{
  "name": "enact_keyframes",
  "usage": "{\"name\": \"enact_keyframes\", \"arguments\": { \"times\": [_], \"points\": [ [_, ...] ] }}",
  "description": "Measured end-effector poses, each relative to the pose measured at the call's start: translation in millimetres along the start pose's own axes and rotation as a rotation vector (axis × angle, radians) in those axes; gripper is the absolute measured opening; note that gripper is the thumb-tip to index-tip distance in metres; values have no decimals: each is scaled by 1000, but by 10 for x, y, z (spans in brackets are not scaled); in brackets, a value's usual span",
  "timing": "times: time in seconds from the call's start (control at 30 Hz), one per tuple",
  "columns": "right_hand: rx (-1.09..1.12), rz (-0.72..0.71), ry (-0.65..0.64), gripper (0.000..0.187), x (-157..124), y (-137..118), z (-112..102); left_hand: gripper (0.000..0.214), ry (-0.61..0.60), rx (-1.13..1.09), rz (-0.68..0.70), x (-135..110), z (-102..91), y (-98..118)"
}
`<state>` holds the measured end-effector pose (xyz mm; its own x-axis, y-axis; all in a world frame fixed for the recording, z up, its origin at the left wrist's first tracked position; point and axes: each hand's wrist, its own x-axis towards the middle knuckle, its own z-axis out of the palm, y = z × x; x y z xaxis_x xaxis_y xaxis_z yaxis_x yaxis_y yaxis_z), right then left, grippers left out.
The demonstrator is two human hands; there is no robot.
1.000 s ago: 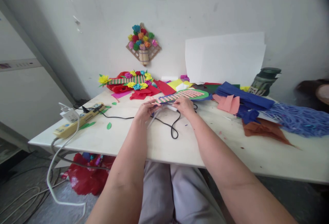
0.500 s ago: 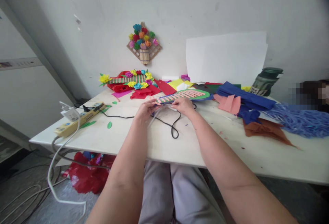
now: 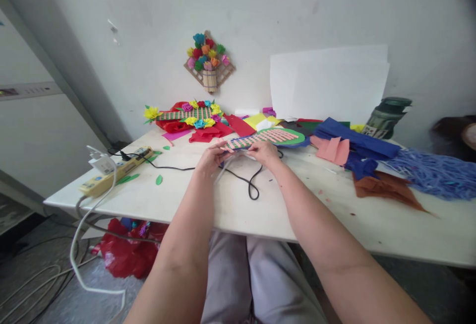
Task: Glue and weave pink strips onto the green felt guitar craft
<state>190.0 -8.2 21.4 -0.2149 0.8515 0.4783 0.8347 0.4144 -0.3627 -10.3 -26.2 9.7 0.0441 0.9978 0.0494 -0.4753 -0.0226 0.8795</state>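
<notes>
A long, sole-shaped green paper panel (image 3: 284, 136), with pink strips woven through it and blue along its near edge, is held just above the table in front of me. My left hand (image 3: 213, 158) pinches its narrow left end, fingers closed. Near the middle of the same edge, my right hand (image 3: 265, 154) grips it between thumb and fingers. Under the panel runs a black cord (image 3: 250, 182), and a clear strip-like piece shows below my left fingers, its kind unclear. Farther back lies a similar woven panel (image 3: 182, 115) edged with colourful paper flowers.
On the left is a yellowish power strip (image 3: 111, 174) with plugs; green paper leaves (image 3: 159, 179) lie nearby. To the right are blue folded paper (image 3: 353, 138), brown paper (image 3: 386, 190), blue shreds (image 3: 439, 172) and a dark green bottle (image 3: 386, 118). A person's head shows at the right edge.
The view has shifted very slightly. Both hands keep the same hold on the woven panel, with no clear movement.
</notes>
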Motion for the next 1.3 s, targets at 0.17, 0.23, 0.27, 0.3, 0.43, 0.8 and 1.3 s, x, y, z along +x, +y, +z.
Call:
{"name": "enact_keyframes", "arguments": {
  "times": [0.17,0.23,0.27,0.3,0.43,0.8,1.3],
  "points": [
    [3,13,1,11,-1,-12,5,38,8,1,-5,-5,4,3],
    [4,18,1,11,-2,-18,6,39,6,3,-4,-9,7,5],
    [5,19,2,11,-2,-19,7,39,5,4,-3,-12,9,7],
    [4,20,1,11,-1,-21,8,39,5,7,-2,-15,12,9],
    [-2,29,-4,12,6,-25,8,41,2,22,-5,-28,26,18],
    [-58,-5,17,12,-5,-48,3,42,-23,37,3,-3,7,5],
    [-84,-20,29,13,-24,-76,-3,29,-69,61,58,-9,26,0]
  ]
}}
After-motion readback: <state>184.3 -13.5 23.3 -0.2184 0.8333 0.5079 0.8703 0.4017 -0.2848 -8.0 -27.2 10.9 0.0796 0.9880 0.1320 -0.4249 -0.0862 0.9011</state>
